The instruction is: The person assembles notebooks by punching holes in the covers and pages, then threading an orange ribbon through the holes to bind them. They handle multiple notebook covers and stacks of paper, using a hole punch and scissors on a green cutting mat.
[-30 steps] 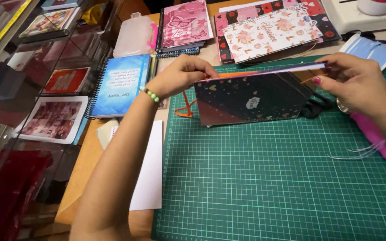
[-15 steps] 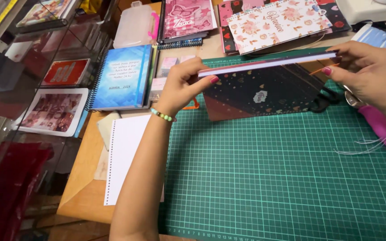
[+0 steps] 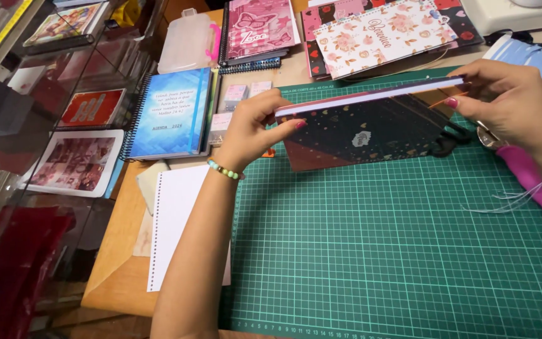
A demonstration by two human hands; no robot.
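Both my hands hold a dark notebook (image 3: 371, 122) up on edge over the top part of the green cutting mat (image 3: 396, 251), its white page block and purple edge facing up, dark cover w/ small hearts facing me. My left hand (image 3: 255, 129) has fingers closed on the book's left end, thumb in front, fingertips on the top edge; a green bead bracelet (image 3: 224, 169) sits on that wrist. My right hand (image 3: 509, 103) pinches the right end, fingers curled shut on the corner. Book's bottom edge looks to be at or just above the mat, can't tell if touching. Just beside my right hand lies a pink-handled tool (image 3: 528, 176). Left of the mat: a sheet of punched white paper (image 3: 180, 220) and a blue spiral notebook (image 3: 170, 113). Behind the book, a floral notebook (image 3: 381, 34) and a pink notebook (image 3: 261, 28), both well apart from my hands.
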